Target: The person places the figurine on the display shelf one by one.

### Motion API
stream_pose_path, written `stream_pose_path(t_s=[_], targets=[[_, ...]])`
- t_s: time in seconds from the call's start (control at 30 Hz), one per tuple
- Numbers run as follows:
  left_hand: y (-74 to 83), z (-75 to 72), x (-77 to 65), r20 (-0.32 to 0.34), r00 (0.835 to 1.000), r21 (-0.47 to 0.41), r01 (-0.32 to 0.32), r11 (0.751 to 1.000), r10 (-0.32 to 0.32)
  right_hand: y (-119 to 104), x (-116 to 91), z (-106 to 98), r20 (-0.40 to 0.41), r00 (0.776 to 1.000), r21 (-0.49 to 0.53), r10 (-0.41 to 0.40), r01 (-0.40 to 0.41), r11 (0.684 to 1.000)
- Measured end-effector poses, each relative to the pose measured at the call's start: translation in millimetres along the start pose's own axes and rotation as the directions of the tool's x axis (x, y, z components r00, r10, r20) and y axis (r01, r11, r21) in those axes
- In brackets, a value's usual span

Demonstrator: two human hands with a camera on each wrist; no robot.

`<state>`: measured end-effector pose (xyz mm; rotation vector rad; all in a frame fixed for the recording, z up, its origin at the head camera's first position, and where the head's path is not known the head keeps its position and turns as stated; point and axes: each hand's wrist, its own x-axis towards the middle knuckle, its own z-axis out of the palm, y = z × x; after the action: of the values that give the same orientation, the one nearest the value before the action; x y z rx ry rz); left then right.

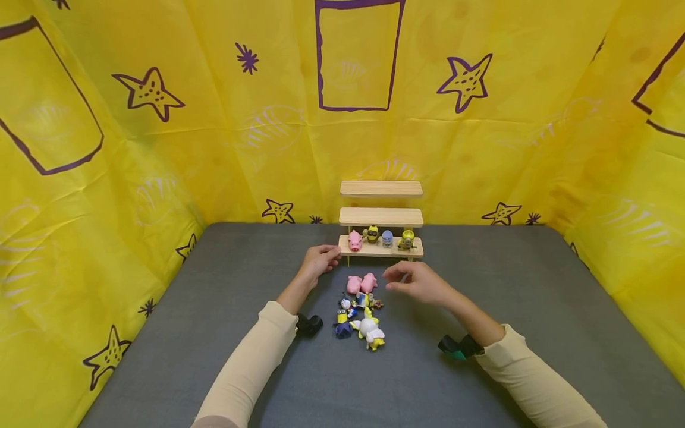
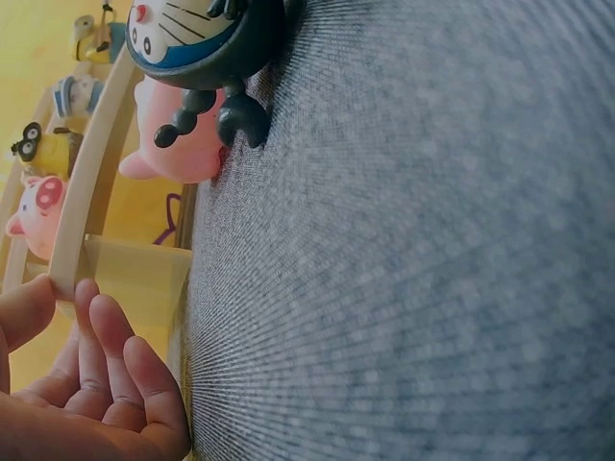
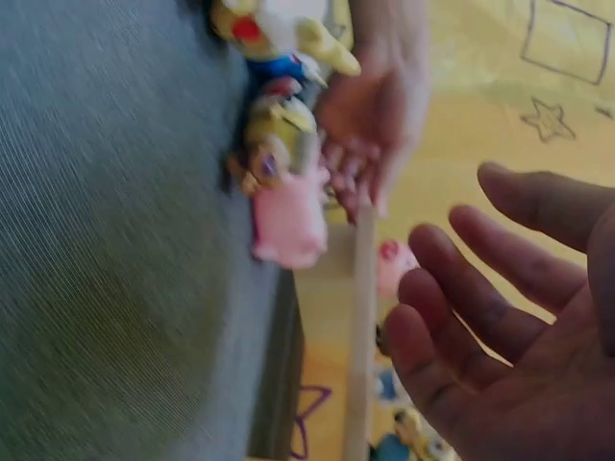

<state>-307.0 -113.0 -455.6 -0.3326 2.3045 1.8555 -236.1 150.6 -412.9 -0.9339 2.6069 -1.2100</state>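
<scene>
My left hand [image 1: 321, 260] pinches the left end of the lowest step of a wooden display shelf [image 1: 393, 252] between thumb and fingertip, as the left wrist view shows. My right hand [image 1: 420, 282] hovers in front of the shelf's right part, fingers relaxed and apart, holding nothing. On that lowest step stand a pink pig figure [image 1: 355, 242], a yellow-and-black figure [image 1: 372, 233], a blue figure [image 1: 387, 239] and a yellow figure [image 1: 407, 239]. Two more pink pigs [image 1: 368, 282] lie on the table between my hands.
Nearer on the grey table [image 1: 225, 368] lie a blue-and-white cat figure [image 2: 183, 38], a yellow-and-blue figure [image 1: 342, 321] and a white-and-yellow figure [image 1: 369, 330]. Yellow patterned cloth [image 1: 289, 148] hangs behind and at both sides.
</scene>
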Motion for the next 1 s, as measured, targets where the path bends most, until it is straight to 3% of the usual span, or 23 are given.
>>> stream_pose_path(t_s=[0.13,0.33,0.43,0.63,0.73,1.0], targets=[[0.5,0.1,-0.4,-0.002,1.0,0.003,0.007,1.0,-0.007,1,1,12,0.153,0.988,0.011,0.004,-0.006,1.0],[1.0,1.3,-1.2,-0.01,1.0,0.006,0.011,1.0,-0.011,3,5,27,0.334,0.942,0.005,0.022,-0.026,1.0],[1.2,1.9,-0.9,-0.008,1.0,0.01,0.014,1.0,-0.014,3,6,32,0.387,0.922,-0.005,0.027,-0.027,1.0],[0.7,1.3,0.5,-0.008,1.0,-0.001,0.001,1.0,-0.001,2,6,39,0.378,0.924,0.022,0.053,-0.066,0.998],[-0.5,1.1,1.4,-0.007,1.0,-0.005,-0.001,1.0,0.001,0,4,45,0.352,0.934,0.057,0.064,-0.09,0.994],[0.0,0.8,-0.1,-0.011,1.0,-0.001,-0.001,1.0,0.001,-5,-1,59,0.258,0.966,0.08,0.036,-0.058,0.995]])
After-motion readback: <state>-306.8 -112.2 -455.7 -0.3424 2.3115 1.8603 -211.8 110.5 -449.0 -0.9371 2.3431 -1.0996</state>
